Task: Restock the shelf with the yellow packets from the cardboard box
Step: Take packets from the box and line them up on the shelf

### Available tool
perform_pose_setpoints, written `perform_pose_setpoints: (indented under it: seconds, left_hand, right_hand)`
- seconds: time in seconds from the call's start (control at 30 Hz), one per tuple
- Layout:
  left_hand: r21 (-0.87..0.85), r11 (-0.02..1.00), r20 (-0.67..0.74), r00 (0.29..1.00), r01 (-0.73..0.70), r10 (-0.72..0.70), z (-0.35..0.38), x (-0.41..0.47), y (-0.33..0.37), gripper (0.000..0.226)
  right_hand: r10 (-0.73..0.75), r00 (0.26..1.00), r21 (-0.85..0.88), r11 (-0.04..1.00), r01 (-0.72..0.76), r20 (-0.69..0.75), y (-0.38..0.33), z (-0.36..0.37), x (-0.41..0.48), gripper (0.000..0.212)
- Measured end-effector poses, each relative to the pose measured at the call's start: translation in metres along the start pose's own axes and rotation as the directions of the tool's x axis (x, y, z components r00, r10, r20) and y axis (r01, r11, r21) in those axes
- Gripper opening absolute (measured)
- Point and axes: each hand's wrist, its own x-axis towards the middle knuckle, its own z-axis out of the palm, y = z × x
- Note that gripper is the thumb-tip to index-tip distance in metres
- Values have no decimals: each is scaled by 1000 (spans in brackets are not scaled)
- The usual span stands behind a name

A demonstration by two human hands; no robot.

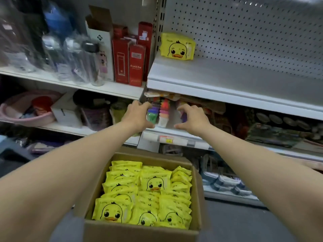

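- I see both arms stretched forward over the cardboard box (139, 231), which stands open on the floor below the shelving.
- Left hand (138, 116): fingers half-curled, thumb apart from them, nothing in its grasp. It hovers in front of the lower shelf's coloured goods (162, 109); I cannot tell whether the fingertips touch them.
- Right hand (192, 118): same half-curled pose, palm down, holding nothing.
- Yellow packets (153, 184): packed in rows inside the box, each printed with a cartoon duck face. Small lettering runs above the face; I cannot read it.
- One yellow packet on the shelf (177, 47): stands upright at the left end of the grey shelf (227, 79), against the pegboard back (244, 32).
- Red cartons (136, 67): upright on the neighbouring shelf to the left; one front reads "Crystal Cup".
- Clear bottles (78, 58): left of the cartons, blurred.
- Price tag (166, 138): red and yellow, on the lower shelf's edge below the hands; its print is illegible.
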Motion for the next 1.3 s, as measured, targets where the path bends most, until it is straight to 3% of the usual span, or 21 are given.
perform_pose_setpoints:
  seconds: [0.23,0.4,0.6,0.73,0.93,1.23,1.3]
  left_hand:
    - [-30,983,261,951,183,-169,91,-44,-68,75]
    - [-70,929,394,866,363,-309,152,-80,-126,55]
    - [-67,860,443,788,505,-428,209,-114,-178,50]
    - [-32,843,391,783,538,-484,227,-116,-194,59]
    - [-9,845,355,791,535,-497,239,-114,-211,48]
    - [311,875,429,767,371,-478,247,-119,-221,61]
    - [320,876,449,756,361,-476,246,-117,-220,53]
  right_hand:
    - [81,962,84,991,-106,260,25,111,-21,68]
    - [124,883,110,975,-193,452,43,187,-30,62]
    - [169,809,166,936,-312,563,66,260,-19,57]
    - [183,797,159,931,-329,575,73,290,-8,57]
    - [203,846,48,964,-260,492,79,321,-2,56]
    - [155,890,-71,988,-137,428,78,338,-21,52]
    - [164,883,-61,986,-153,440,78,338,-24,48]
